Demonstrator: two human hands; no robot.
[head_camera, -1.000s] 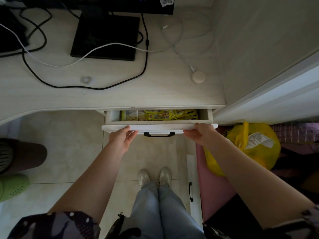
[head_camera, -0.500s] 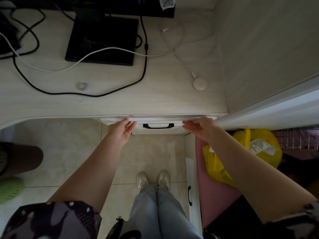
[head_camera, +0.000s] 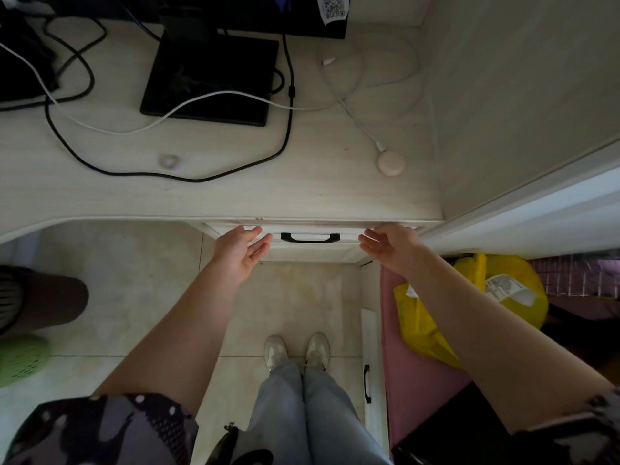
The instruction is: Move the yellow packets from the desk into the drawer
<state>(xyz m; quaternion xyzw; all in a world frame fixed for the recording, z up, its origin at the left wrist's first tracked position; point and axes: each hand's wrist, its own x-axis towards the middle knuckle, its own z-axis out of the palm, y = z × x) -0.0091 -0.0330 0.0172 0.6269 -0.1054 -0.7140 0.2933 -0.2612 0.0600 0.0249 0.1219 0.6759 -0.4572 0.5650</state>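
Pale matt woodgrain desk (head_camera: 235,193) (smooth)

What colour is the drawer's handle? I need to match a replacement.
Black, against the pale drawer front; the handle shows clearly in the head view, between the two hands.

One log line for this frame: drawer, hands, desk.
drawer: shut, black handle free | left hand: open, at drawer front | right hand: open, at drawer front | desk: no yellow packets visible

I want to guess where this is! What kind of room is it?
Probably a home study or bedroom corner. A pale wooden desk holds a monitor stand and loose cables, with a drawer under its edge and a tiled floor below.
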